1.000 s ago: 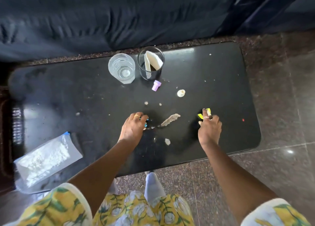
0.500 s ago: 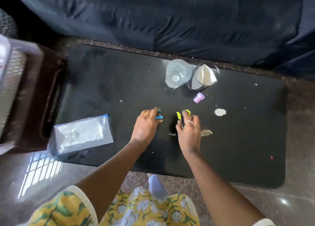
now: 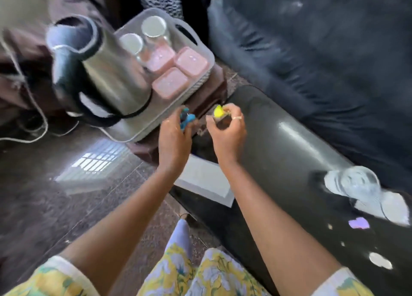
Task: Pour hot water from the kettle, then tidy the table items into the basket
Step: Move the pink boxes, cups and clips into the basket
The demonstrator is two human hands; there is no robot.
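My left hand (image 3: 175,137) grips a small blue item (image 3: 186,117) and my right hand (image 3: 227,130) pinches a small yellow item (image 3: 218,111). Both hands are raised side by side at the near corner of the grey plastic basket (image 3: 136,130), which sits on a dark stool left of the black table (image 3: 287,153). A steel kettle (image 3: 107,70) with a black handle stands in the basket. Beside it are three pink-lidded boxes (image 3: 171,82) and two glass jars (image 3: 153,28). The view is motion-blurred.
On the table lie a clear bag of white powder (image 3: 204,180), a drinking glass (image 3: 354,180), a mesh cup with paper (image 3: 392,206), a purple cap (image 3: 359,224) and white scraps (image 3: 380,260). A dark sofa (image 3: 323,50) runs behind. A white cord (image 3: 33,126) trails on the floor at left.
Both hands lifted off the table with the blue and yellow items and moved left to the basket. The view swung left, bringing kettle and basket into sight.
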